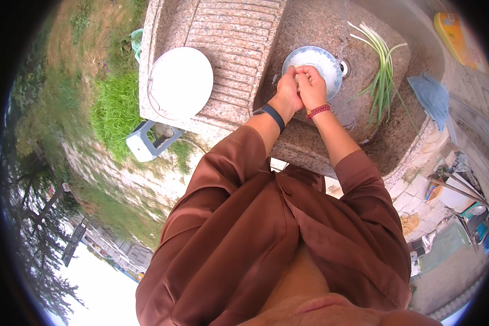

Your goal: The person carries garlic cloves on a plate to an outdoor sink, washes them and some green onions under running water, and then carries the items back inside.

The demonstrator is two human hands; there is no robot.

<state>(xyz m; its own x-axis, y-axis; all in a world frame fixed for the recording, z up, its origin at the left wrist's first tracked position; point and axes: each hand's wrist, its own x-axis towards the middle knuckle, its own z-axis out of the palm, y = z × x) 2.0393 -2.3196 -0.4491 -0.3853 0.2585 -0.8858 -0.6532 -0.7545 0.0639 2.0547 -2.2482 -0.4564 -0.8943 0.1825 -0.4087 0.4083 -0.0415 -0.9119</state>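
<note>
My left hand, with a dark band at its wrist, and my right hand, with a red beaded bracelet, are pressed together. Between them is a small pale item, mostly covered by my fingers; I cannot tell what it is. Both hands are over the near side of a white bowl with a blue patterned rim. The bowl sits in a speckled stone sink, beside the drain. To its right, a bunch of green onions lies on the sink floor.
Left of the basin is a ribbed stone washboard, with a white plate at its outer side. A blue cloth hangs over the right rim. A yellow package lies beyond it. A plastic stool stands on the ground at left.
</note>
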